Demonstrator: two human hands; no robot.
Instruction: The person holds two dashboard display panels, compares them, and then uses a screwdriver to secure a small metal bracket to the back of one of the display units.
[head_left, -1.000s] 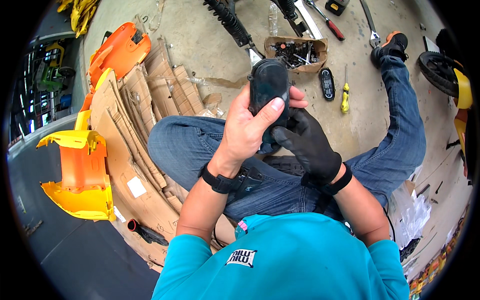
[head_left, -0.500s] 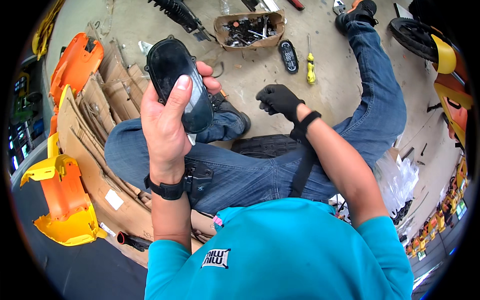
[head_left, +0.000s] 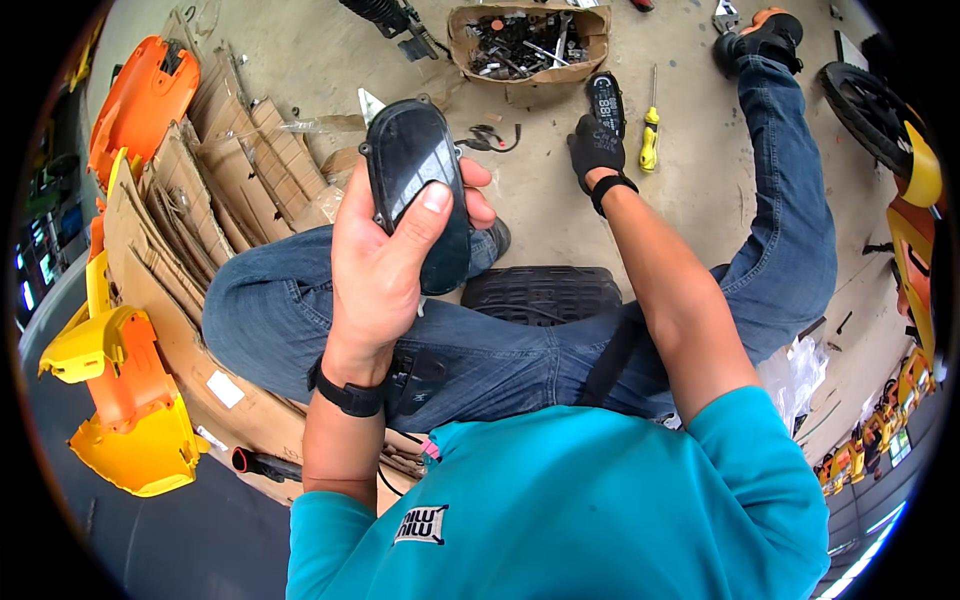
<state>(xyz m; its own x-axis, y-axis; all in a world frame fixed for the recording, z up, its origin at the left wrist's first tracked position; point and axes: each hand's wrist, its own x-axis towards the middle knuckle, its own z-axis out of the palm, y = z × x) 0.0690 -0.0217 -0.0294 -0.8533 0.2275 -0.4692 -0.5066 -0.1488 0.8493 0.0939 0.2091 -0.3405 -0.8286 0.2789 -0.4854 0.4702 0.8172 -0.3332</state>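
Note:
My bare left hand (head_left: 385, 245) is closed around a black oval display cover (head_left: 412, 150). Its thumb presses on the glossy face, which has small screw tabs along the rim. My right hand (head_left: 597, 150), in a black glove, is down at the near end of a black oval display panel (head_left: 604, 98) lying on the floor. The back of the glove hides its fingers, so I cannot tell whether they grip the panel. Just right of that panel lies a yellow-handled screwdriver (head_left: 650, 140).
A cardboard box (head_left: 465, 60) of loose hardware sits beyond my hands. Flattened cardboard (head_left: 160, 265) is stacked on the left beside orange and yellow plastic shells (head_left: 125, 375). A black ribbed footboard (head_left: 540, 292) lies between my legs. A wheel (head_left: 848, 100) stands at right.
My right hand has reached forward from above my lap to the display panel on the floor. My left hand still holds the cover, shifted right and slightly lower in view.

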